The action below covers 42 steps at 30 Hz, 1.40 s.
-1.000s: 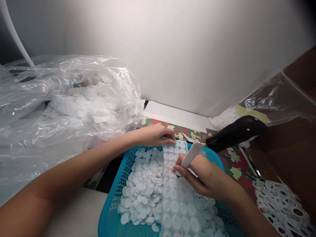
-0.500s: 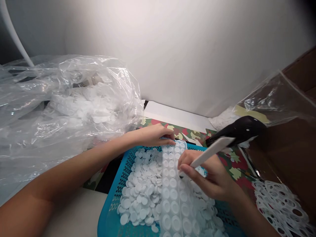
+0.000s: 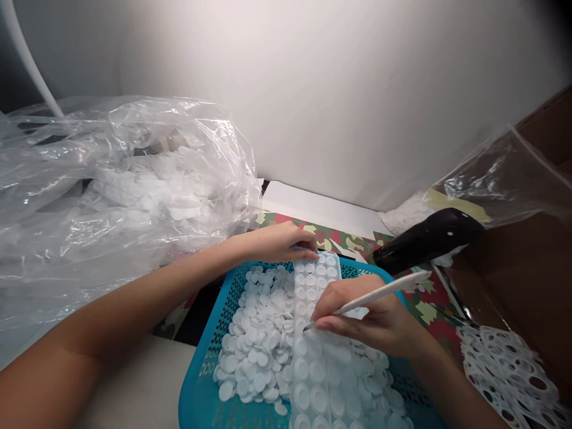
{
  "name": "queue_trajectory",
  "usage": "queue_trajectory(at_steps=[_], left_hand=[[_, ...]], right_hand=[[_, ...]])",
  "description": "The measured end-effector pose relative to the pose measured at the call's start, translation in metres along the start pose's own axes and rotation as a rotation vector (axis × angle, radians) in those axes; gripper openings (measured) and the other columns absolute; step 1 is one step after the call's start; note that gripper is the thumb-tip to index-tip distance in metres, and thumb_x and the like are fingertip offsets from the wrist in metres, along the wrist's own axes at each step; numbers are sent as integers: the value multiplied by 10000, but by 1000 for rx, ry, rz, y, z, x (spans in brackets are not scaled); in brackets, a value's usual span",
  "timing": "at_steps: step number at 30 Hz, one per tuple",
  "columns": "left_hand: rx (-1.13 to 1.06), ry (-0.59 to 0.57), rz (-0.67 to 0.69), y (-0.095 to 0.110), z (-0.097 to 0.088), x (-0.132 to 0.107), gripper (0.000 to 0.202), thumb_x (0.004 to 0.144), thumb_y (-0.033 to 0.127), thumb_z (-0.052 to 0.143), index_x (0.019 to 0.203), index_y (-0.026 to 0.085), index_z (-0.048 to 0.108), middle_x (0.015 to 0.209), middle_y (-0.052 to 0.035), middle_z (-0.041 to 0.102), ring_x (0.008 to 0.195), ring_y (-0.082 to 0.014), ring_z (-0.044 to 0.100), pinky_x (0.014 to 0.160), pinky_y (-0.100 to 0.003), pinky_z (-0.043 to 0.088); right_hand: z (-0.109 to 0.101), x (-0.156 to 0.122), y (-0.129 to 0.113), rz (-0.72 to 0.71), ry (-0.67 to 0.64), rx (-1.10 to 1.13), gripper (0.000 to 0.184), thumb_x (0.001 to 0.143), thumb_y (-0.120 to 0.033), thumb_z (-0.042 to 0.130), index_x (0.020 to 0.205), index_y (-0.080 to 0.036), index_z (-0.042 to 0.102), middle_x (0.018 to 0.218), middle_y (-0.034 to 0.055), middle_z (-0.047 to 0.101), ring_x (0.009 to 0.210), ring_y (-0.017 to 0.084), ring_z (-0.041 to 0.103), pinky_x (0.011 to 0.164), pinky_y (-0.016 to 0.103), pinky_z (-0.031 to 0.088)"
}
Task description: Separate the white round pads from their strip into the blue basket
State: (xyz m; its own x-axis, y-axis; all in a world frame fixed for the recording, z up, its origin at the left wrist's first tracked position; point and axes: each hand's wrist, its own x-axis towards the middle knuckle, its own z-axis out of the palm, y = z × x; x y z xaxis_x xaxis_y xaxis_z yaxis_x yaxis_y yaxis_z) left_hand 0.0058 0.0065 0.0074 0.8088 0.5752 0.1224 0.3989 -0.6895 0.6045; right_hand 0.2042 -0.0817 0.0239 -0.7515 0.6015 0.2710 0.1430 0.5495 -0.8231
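Disc strip [image 3: 310,369] lies lengthwise across blue basket [image 3: 201,372], over loose discs [image 3: 261,333]. Left hand [image 3: 279,241] pinches far end at rim, steadying it; right hand [image 3: 370,319] grips white stick [image 3: 384,290] pen-fashion, tip on strip.

One head-worn camera, facing forward and down from above the person's arms. Close in: left hand [image 3: 279,243] and right hand [image 3: 373,319] at mid-frame, blue basket [image 3: 210,333] cut by bottom edge. White wall [image 3: 335,101] closes the far side.
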Motion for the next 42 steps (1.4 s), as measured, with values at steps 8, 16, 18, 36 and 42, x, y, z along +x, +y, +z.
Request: queue_trajectory(at_steps=[8,16,18,36,42], left_hand=[[2,10,12,0,1,-1,193,896,319,510,910,163,622,822,-31,672,641,-107,564,577,-228,367],[10,8,5,0,1,-1,186,896,316,518,908,160,619,807,-17,668,635,-100,559,575,-224,363],[13,5,6,0,1,-1,186,896,314,519,910,158,619,800,-15,666,635,-100,560,572,-224,360],[27,-9,4,2,0,0,198,904,310,511,915,143,616,824,-30,674,644,-98,565,569,-210,365],[41,-1,-2,1,0,0,197,907,321,512,919,154,616,812,-16,670,644,-97,568,562,-212,362]], right_hand=[[0,0,0,-26,52,7,80,861,-177,605,866,-158,682,763,38,692,695,134,640,622,241,529],[2,1,0,-12,6,-17,65,852,-147,618,858,-159,681,782,25,691,721,127,640,662,235,520],[2,1,0,-10,-2,-18,63,853,-144,618,859,-155,680,787,21,690,730,122,640,665,227,513],[11,0,-7,-1,-162,-302,129,911,-221,549,819,-152,606,736,6,582,682,105,503,626,232,379],[6,-7,-4,-57,188,52,153,911,-139,480,829,-151,608,707,1,559,621,91,507,566,219,396]])
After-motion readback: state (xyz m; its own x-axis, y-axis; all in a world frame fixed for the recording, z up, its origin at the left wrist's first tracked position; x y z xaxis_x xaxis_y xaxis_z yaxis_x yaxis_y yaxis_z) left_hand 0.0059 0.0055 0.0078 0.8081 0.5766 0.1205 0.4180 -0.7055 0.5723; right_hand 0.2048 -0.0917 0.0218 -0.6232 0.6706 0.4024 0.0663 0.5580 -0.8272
